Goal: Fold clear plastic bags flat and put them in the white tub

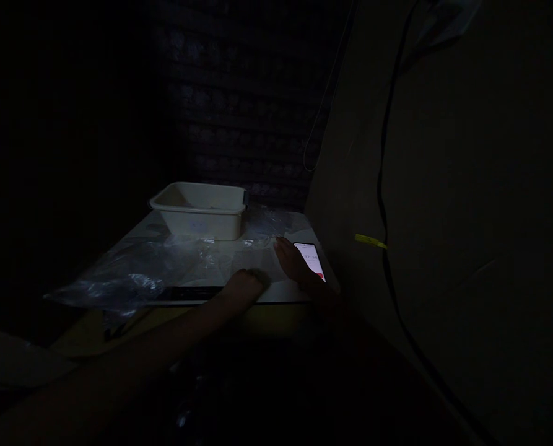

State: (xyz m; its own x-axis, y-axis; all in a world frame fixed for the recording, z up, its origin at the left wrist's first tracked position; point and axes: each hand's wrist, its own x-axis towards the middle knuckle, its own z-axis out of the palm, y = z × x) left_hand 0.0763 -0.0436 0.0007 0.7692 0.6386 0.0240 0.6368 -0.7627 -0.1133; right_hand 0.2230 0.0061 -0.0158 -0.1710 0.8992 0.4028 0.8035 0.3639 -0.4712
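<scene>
In very dim light, my left hand lies at the near edge of the white tabletop with its fingers curled closed. What it holds, if anything, is hidden. A little further in and to the right, my right hand has its fingers drawn together at the edge of a clear plastic bag, which lies flat between both hands. Beside the right hand rests a lit phone showing running digits; the forearm partly covers it.
Behind the hands stands a cream plastic tub with dark handles; its contents are hard to see. Crumpled clear plastic spreads over the left side and hangs past the front edge. A black cable with a yellow tag runs down the right wall.
</scene>
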